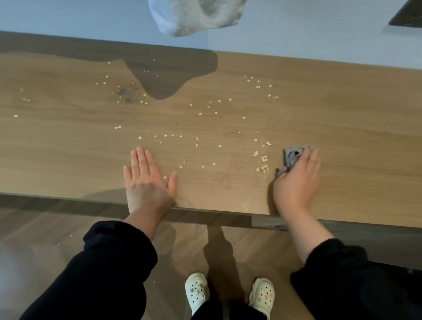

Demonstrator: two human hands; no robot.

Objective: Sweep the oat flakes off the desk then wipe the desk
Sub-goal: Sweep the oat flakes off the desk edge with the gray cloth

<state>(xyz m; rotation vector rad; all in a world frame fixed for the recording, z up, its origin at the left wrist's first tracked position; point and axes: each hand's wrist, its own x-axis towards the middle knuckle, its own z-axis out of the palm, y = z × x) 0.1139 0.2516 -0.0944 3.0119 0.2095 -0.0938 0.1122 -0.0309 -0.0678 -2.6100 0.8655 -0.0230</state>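
Oat flakes lie scattered over the wooden desk, with a small cluster just left of a grey cloth. My right hand presses down on that cloth near the desk's front edge, fingers spread over it. My left hand lies flat on the desk, palm down, fingers straight, holding nothing. More flakes sit further back on the left around a dark smudge.
A wall runs along the desk's back edge. A grey-white fuzzy object hangs at the top of the view. A dark panel juts in at the upper right. My feet in pale clogs stand on wood flooring below the desk.
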